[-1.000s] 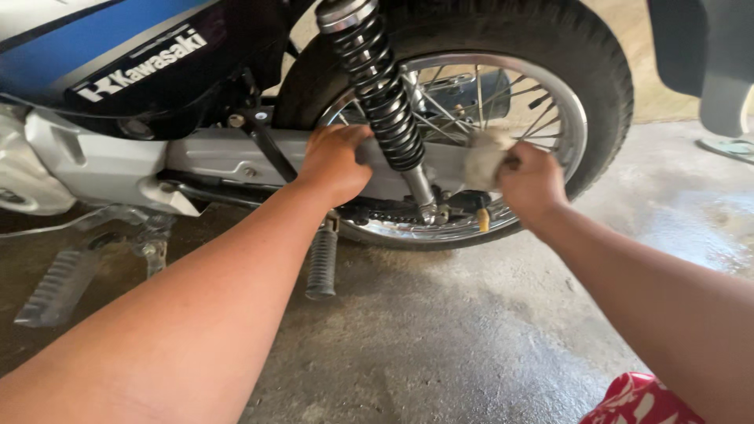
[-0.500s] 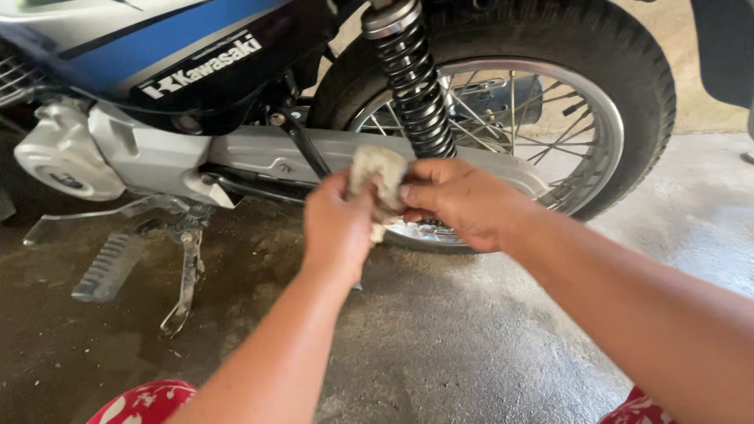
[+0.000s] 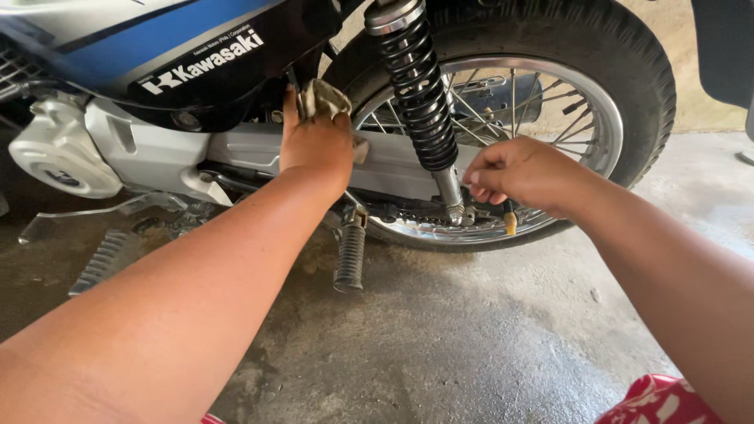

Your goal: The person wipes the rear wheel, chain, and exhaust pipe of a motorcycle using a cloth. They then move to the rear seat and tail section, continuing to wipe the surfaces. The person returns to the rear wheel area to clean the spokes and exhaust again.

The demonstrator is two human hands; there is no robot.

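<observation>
Left hand [image 3: 316, 144] pressing rag [image 3: 322, 98] against frame, right hand [image 3: 522, 174] beside shock absorber [image 3: 420, 86]

rag [image 3: 323, 98]: dirty off-white | body panel [image 3: 118, 43]: blue and black | chain cover [image 3: 251, 151]: silver-grey | shock spring [image 3: 420, 94]: black | tyre [image 3: 613, 47]: black, block tread | rim [image 3: 605, 118]: chrome | garment [image 3: 656, 402]: red, white pattern | floor [image 3: 471, 338]: grey

A silver engine cover [image 3: 59, 157] sits at the far left, with a ribbed footrest [image 3: 100, 263] lying low below it. A black rubber foot peg [image 3: 349, 257] hangs down over the stained concrete floor [image 3: 471, 338]. Red patterned cloth [image 3: 656, 400] shows at the bottom edge.
</observation>
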